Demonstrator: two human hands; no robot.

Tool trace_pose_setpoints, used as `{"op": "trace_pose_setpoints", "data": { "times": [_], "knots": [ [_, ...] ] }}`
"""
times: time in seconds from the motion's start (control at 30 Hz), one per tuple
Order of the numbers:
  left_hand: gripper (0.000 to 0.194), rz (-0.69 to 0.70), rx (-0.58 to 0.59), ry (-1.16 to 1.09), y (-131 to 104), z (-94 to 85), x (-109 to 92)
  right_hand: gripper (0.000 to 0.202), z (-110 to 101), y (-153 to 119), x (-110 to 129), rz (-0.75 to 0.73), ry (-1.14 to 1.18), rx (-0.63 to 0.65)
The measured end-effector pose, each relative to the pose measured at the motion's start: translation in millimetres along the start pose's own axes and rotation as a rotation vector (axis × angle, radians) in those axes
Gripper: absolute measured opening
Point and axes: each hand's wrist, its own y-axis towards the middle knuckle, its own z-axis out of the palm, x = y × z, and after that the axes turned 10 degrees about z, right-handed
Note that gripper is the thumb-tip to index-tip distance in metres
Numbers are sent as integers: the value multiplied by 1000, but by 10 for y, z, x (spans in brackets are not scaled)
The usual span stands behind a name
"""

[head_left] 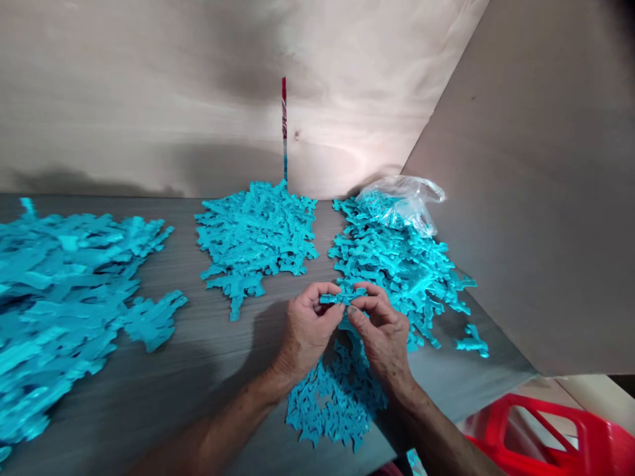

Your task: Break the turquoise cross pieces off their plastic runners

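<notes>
Between my two hands is a small turquoise plastic piece (pixel 336 299), long and knobbly, held level above the table. My left hand (pixel 313 320) pinches its left end between thumb and fingers. At its right end, the thumb and fingers of my right hand (pixel 380 324) close on the same piece. Beneath and behind the hands lies a heap of small star-like turquoise pieces (pixel 330 403), partly covered by my wrists. Just beyond my right hand spreads a pile of similar long turquoise pieces (pixel 397 264).
A middle pile of turquoise pieces (pixel 258 228) lies near the back wall, and a larger pile (pixel 59 297) fills the left. A clear plastic bag (pixel 404 201) rests on the right pile. One loose piece (pixel 473 341) lies near the side panel (pixel 536 198). A red plastic object (pixel 546 430) stands lower right.
</notes>
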Motion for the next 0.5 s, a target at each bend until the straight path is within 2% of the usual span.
{"op": "trace_pose_setpoints", "data": {
  "times": [0.17, 0.3, 0.37, 0.5],
  "knots": [
    [19, 274, 50, 348, -8, -65, -24, 5, -43, 35, 76, -236, -233, -64],
    [18, 455, 57, 471, -12, -88, -75, 8, -28, 33, 115, -363, -353, -75],
    [18, 464, 54, 468, 0, -91, -83, 9, -28, 41, 117, -402, -396, -65],
    [15, 301, 30, 362, 40, -83, -88, 11, -38, 70, 103, -499, -470, -64]
  ]
}}
